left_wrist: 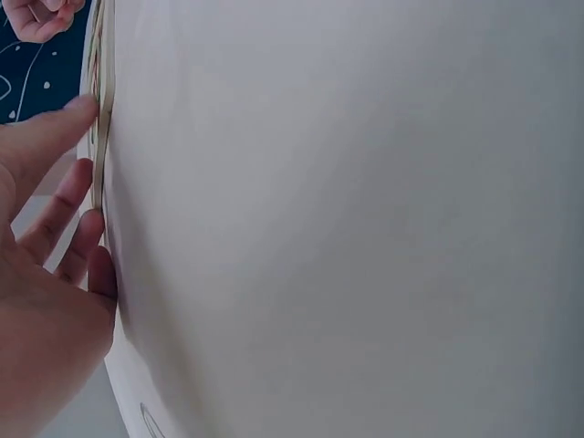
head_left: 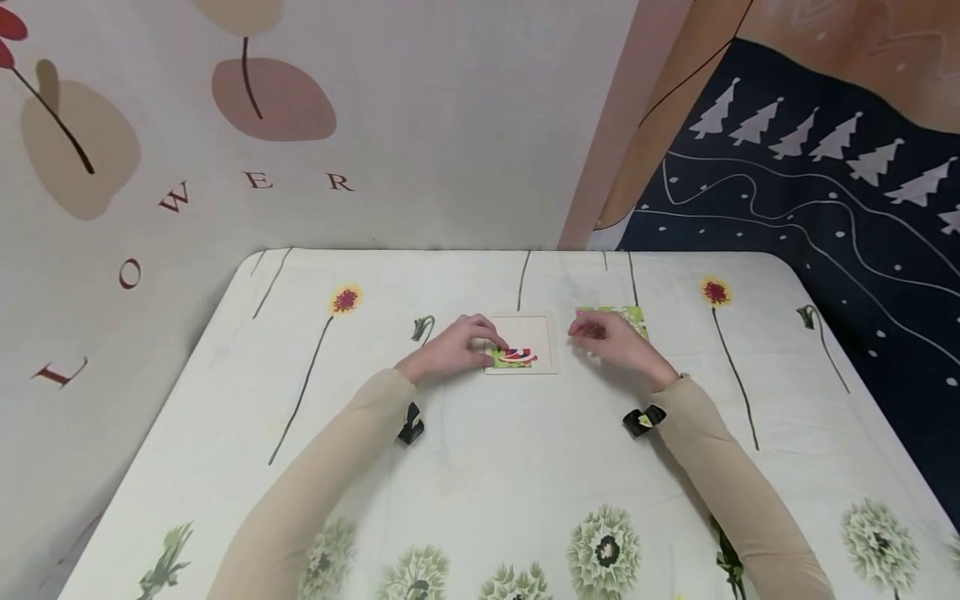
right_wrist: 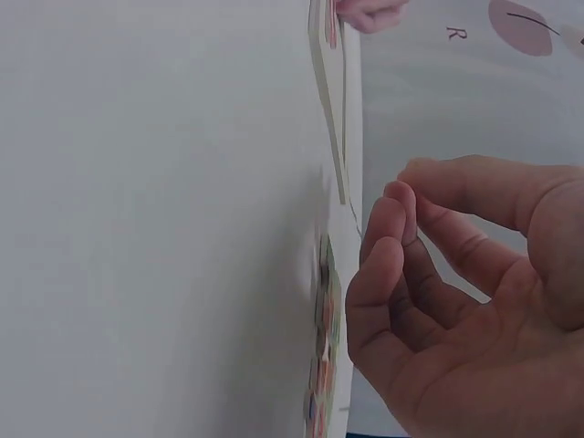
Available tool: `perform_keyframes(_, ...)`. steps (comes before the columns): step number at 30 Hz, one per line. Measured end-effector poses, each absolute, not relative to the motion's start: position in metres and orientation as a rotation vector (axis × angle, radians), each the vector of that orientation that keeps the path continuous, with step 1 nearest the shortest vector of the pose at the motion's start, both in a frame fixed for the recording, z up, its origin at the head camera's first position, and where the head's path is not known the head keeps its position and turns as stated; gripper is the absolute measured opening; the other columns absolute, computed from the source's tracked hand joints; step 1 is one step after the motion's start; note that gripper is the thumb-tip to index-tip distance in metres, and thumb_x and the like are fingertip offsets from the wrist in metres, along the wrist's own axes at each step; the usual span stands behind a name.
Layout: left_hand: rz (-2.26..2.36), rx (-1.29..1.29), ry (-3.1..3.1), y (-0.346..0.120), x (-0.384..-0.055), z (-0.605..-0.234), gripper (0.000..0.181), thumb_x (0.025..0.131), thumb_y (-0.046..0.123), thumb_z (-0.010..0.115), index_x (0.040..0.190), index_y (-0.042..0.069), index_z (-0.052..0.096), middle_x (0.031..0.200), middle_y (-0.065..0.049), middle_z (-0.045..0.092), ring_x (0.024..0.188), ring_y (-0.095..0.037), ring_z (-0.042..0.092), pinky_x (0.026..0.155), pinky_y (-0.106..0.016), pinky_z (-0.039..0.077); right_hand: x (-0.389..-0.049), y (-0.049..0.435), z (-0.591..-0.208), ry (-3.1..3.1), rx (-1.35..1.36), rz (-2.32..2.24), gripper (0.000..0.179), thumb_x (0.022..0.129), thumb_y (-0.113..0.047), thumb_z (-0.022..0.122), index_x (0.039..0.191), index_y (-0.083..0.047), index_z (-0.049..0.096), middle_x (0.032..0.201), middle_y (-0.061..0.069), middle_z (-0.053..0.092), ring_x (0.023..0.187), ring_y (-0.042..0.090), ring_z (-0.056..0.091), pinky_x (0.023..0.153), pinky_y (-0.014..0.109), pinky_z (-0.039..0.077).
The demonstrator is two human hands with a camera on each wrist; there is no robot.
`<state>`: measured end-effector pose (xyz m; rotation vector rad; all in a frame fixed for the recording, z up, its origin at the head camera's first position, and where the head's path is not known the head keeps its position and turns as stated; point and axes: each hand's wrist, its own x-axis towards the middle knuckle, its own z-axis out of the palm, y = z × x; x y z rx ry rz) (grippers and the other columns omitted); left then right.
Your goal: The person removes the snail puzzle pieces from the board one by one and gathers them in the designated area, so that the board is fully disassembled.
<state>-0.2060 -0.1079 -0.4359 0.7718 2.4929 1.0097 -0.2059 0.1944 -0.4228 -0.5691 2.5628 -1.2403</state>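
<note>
A pale, flat puzzle board with a thin orange border lies at the table's middle. Colourful puzzle pieces, green, red and blue, fill part of its lower left. My left hand reaches in from the left, its fingertips at these pieces and the board's left side. In the left wrist view, the fingers lie along the board's edge. My right hand hovers right of the board, fingers loosely bent and thumb close to the index fingertip. Nothing shows between the fingertips.
More puzzle pieces, green and multicoloured, lie partly behind the right hand, low and flat on the table. The white tablecloth bears printed flowers. Fabric with a dark tree pattern hangs at the back right.
</note>
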Motion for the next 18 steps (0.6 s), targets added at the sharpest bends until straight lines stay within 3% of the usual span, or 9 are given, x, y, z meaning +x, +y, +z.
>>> perform_keyframes(14,1.048,0.730,2.403,-0.110,-0.213,-0.438,0.031,0.089,0.009,0.070,0.119,0.011,0.073,0.131,-0.011,0.055,0.129,-0.032,0.040,0.113,-0.053,0.027,-0.203,0.166,-0.426,2.476,-0.607,-1.268,0.015,0.093,-0.002,0.063,0.106,0.003,0.068,0.099,0.018,0.068,0.084,0.017,0.058,0.084,0.030,0.043)
perform_keyframes(18,1.084,0.707,2.367,-0.110,-0.214,-0.439,0.030,0.089,0.007,0.069,0.119,0.008,0.073,0.131,-0.012,0.053,0.131,-0.033,0.038,0.115,-0.055,0.025,-0.203,0.159,-0.427,2.442,-0.600,-1.257,0.017,0.094,-0.004,0.062,0.109,0.002,0.068,0.100,0.018,0.068,0.080,0.015,0.058,0.077,0.028,0.044)
